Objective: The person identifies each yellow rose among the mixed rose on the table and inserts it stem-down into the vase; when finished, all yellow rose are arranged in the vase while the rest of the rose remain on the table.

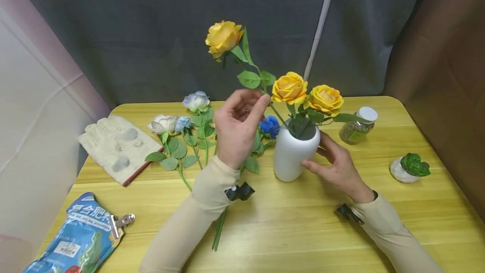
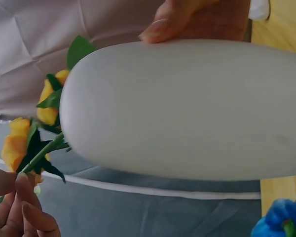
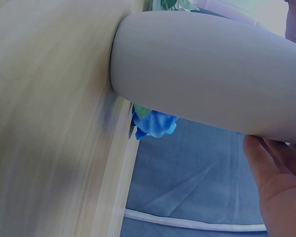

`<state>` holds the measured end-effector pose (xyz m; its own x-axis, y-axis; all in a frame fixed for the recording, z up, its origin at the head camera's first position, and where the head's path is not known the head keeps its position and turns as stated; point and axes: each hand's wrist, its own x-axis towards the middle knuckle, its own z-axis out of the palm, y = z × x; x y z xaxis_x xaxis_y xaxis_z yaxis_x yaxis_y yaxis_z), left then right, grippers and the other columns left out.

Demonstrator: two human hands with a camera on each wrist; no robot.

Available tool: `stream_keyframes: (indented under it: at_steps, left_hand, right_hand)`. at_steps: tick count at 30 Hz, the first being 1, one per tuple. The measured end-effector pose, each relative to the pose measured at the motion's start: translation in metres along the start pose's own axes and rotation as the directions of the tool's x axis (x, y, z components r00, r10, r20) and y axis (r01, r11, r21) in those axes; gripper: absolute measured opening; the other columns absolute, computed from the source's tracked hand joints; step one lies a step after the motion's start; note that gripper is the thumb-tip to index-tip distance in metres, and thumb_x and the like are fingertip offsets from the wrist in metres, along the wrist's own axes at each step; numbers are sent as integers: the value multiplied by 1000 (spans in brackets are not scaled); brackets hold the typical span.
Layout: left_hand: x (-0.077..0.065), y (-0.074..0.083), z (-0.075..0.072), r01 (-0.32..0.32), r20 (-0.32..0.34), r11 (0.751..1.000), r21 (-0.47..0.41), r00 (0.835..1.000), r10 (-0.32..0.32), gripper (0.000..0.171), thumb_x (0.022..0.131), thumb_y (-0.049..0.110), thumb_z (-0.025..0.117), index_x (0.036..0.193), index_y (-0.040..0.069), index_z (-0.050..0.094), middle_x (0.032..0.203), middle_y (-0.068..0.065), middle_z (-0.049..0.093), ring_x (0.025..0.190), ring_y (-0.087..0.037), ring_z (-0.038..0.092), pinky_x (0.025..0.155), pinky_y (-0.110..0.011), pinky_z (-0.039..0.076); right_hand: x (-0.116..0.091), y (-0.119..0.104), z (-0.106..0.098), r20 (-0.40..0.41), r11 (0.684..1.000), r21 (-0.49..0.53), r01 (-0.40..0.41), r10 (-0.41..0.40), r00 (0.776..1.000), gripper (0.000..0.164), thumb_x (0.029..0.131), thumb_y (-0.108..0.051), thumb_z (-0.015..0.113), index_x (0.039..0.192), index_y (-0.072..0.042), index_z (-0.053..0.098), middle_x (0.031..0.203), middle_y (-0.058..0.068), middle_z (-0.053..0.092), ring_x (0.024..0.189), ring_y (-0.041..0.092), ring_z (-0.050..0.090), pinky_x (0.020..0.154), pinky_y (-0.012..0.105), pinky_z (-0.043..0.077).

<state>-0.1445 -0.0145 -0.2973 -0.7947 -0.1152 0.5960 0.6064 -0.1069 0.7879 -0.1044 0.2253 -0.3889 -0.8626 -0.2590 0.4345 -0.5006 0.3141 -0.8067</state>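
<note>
In the head view my left hand (image 1: 239, 126) pinches the green stem of a yellow rose (image 1: 223, 39), whose bloom leans up and to the left. The lower stem goes into the mouth of a white vase (image 1: 291, 159). Two more yellow roses, one in the middle (image 1: 289, 88) and one at the right (image 1: 326, 99), stand in that vase. My right hand (image 1: 339, 167) holds the vase from its right side, thumb in front and fingers partly hidden behind. The left wrist view shows fingertips (image 2: 24, 197) on the stem beside the vase (image 2: 182, 108).
Left of the vase lie a white flower (image 1: 163, 124), a pale purple one (image 1: 196, 101) and a blue flower (image 1: 270, 126). Farther left are gloves (image 1: 119, 146) and a clipped blue bag (image 1: 81, 235). A lidded jar (image 1: 358, 126) and a small potted succulent (image 1: 409, 167) stand right.
</note>
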Motion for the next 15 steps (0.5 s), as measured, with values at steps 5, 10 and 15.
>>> stream_keyframes:
  at_steps: [5,10,15]
  left_hand:
    - [-5,-7,7,51,72,997,65,996,-56,13,94,7,74,98,-5,71,87,-19,73,66,-11,65,56,-22,51]
    - [-10,-13,11,91,159,978,186,980,-122,14,93,13,77,98,0,76,87,-13,75,69,-14,65,59,-24,52]
    - [-13,-15,11,106,220,947,302,959,-177,16,90,20,80,96,5,79,82,-7,70,69,-17,63,62,-30,55]
  right_hand:
    - [0,0,0,-4,1000,-3,5,-5,1000,79,79,15,78,150,-3,48,145,12,57,130,1,56,102,20,51]
    - [0,0,0,-5,1000,-20,6,-6,1000,77,80,14,78,149,-1,48,143,23,57,129,-1,55,101,19,51]
    - [0,1,1,-1,1000,-26,14,-14,1000,76,79,14,78,148,3,48,144,28,55,129,-2,54,100,18,51]
